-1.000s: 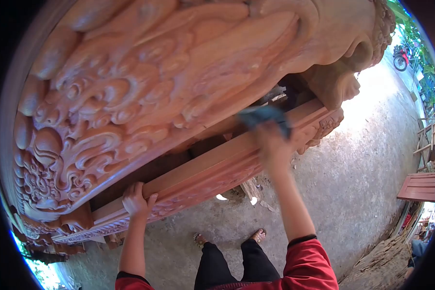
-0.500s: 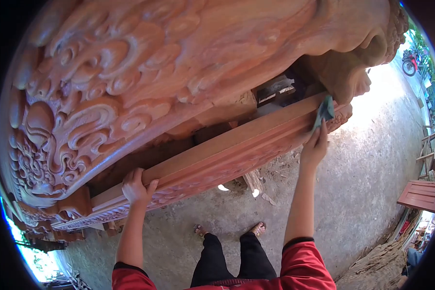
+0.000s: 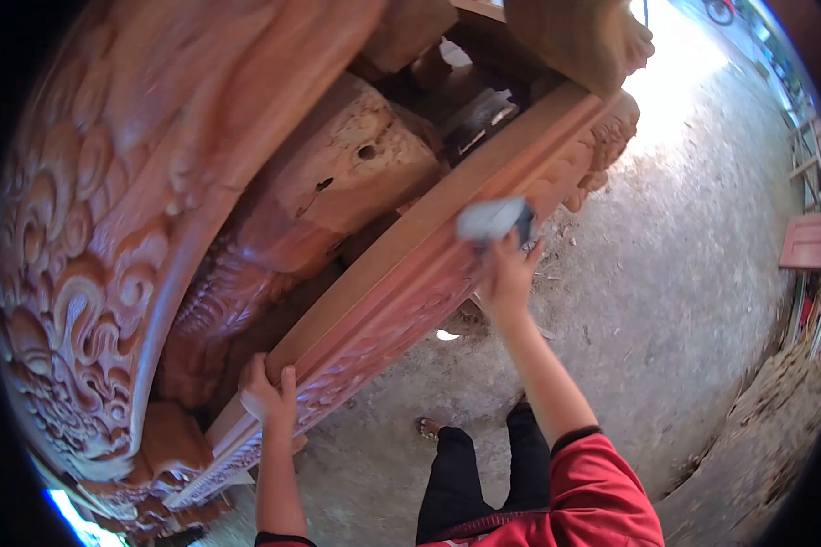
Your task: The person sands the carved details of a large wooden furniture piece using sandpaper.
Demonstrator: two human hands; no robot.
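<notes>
A long carved wooden rail (image 3: 374,305) with a flat top edge slants across the view. My left hand (image 3: 269,397) grips its lower left stretch, fingers over the top and thumb on the front face. Farther up the rail, my right hand (image 3: 509,273) holds a folded sheet of sandpaper (image 3: 493,221) against the moulded front. The sheet looks pale grey with a dark side and is smeared by motion. Behind the rail rises a large reddish wooden panel (image 3: 109,228) carved with scrolls. A rough block of wood (image 3: 360,150) with holes shows in the gap between them.
Concrete floor (image 3: 648,337) lies below and to the right, strewn with shavings. A rough timber slab (image 3: 748,428) rests at the lower right, near a reddish panelled board (image 3: 805,242). A red-wheeled vehicle (image 3: 719,11) stands at the far top right.
My right hand has slid down and left along the rail with the sandpaper, away from its far end. My left hand keeps its grip. The head view has turned and shifted.
</notes>
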